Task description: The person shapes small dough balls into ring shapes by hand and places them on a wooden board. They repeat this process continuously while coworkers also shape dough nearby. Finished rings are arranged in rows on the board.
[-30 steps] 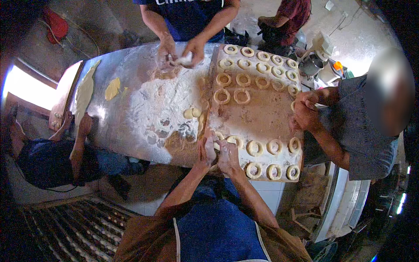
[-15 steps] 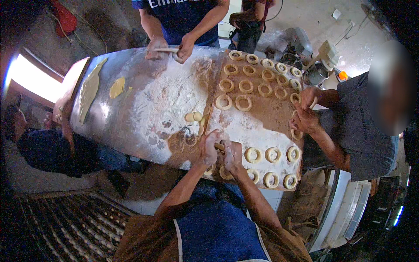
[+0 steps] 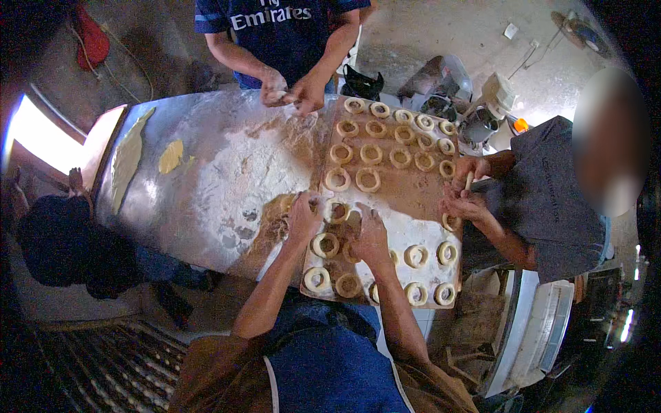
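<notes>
My left hand [image 3: 303, 215] is at the left edge of the floured wooden board [image 3: 413, 193], fingers curled; whatever they hold is hidden. My right hand [image 3: 370, 234] is low over the board, fingers apart and pointing away from me. A pale dough ring [image 3: 337, 212] lies flat between my two hands. Nearer to me are more rings, among them one [image 3: 325, 245] right of my left wrist and another [image 3: 317, 279] at the board's near left corner. My right hand and forearm partly cover other rings.
Rows of dough rings [image 3: 370, 153] fill the board's far half. Loose flour [image 3: 241, 172] and flat yellow dough [image 3: 171, 157] lie on the metal table [image 3: 148, 186]. Across from me a co-worker's hands [image 3: 295, 95] handle dough; another's hands [image 3: 468, 189] work at the right edge. A person [image 3: 62, 241] is at the left.
My hands have moved apart from the dough they worked together. A ring now lies between them. Two dough balls by the board's left edge no longer show. The view has shifted slightly.
</notes>
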A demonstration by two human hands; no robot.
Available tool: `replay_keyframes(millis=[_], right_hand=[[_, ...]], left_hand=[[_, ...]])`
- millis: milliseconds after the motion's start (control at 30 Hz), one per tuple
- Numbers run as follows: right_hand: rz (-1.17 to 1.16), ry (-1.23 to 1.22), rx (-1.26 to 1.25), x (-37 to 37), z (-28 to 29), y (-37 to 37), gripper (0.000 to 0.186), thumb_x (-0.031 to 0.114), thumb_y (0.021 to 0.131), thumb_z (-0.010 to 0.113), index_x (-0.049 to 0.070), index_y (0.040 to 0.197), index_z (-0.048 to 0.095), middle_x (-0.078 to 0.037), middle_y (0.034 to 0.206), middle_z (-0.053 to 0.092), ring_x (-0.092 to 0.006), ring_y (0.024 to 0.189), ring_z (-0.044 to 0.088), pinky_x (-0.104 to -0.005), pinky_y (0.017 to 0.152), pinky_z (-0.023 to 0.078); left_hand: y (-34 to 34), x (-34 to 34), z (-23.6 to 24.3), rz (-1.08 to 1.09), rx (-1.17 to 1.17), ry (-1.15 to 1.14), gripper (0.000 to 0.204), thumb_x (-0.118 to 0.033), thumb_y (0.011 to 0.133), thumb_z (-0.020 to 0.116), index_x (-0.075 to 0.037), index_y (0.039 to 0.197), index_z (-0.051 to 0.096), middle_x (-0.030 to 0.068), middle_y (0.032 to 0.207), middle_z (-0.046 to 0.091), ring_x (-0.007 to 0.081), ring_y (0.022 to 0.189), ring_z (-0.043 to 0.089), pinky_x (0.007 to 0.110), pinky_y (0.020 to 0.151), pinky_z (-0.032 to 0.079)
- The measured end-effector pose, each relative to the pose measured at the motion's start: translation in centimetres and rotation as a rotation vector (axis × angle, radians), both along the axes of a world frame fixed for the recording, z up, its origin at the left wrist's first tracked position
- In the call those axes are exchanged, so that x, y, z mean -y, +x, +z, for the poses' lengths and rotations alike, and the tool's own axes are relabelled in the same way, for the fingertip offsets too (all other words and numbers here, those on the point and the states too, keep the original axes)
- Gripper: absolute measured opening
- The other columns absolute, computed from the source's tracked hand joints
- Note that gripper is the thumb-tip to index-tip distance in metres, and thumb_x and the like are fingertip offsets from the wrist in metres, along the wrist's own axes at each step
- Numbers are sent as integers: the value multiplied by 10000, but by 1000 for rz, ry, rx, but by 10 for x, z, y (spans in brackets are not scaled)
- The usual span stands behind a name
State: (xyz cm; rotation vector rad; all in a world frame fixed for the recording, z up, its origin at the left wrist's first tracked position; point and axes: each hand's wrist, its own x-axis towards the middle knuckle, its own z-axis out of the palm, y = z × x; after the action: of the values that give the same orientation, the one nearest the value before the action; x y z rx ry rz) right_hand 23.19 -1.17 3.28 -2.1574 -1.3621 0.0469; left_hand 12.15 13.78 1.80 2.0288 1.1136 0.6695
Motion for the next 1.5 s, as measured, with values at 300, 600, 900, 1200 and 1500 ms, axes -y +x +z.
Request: replay_keyframes(millis=[300, 600, 900, 1200, 1500], right_hand=[[75, -11, -213, 5, 43, -44, 469, 162, 805, 704, 60, 1225, 520, -209, 989, 600, -417, 948, 562, -503, 847, 469], [67, -23, -551, -21, 45, -109, 335, 131, 874, 656, 60, 1195, 590, -162, 1104, 662, -338, 1027, 631, -389, 908, 488], [48, 104, -872, -98, 39, -159, 353, 179, 822, 767, 38, 1136, 689, -125, 1093, 707, -223, 1020, 659, -348, 900, 513], [22, 210, -802, -132, 25, -206, 384, 41, 818, 744, -29, 1156, 576, -120, 958, 707, -173, 865, 687, -296, 783, 562], [44, 346, -1021, -153, 29, -249, 639, -29, 774, 725, 62, 1326, 415, -89, 866, 641, -156, 757, 633, -285, 688, 522]], left_hand=[[-56, -16, -8, 141, -111, 210, 344, -324, 858, 679, -30, 1034, 660, 174, 1019, 654, 366, 1099, 561, 489, 935, 439], [-108, -59, -16, -117, -21, 118, 482, -262, 756, 765, 6, 1138, 643, 202, 1078, 667, 360, 1028, 612, 451, 952, 458], [-192, -57, 67, -202, 183, -299, 274, -228, 877, 687, -56, 1088, 710, 114, 1022, 706, 220, 945, 660, 356, 851, 514], [-229, -76, 69, -213, 264, -195, 227, -166, 915, 656, -11, 1073, 705, 94, 949, 691, 164, 832, 653, 279, 723, 514], [-254, -92, 42, -148, 552, -595, 204, -87, 935, 615, -21, 1127, 631, 83, 960, 677, 141, 802, 641, 300, 646, 527]])
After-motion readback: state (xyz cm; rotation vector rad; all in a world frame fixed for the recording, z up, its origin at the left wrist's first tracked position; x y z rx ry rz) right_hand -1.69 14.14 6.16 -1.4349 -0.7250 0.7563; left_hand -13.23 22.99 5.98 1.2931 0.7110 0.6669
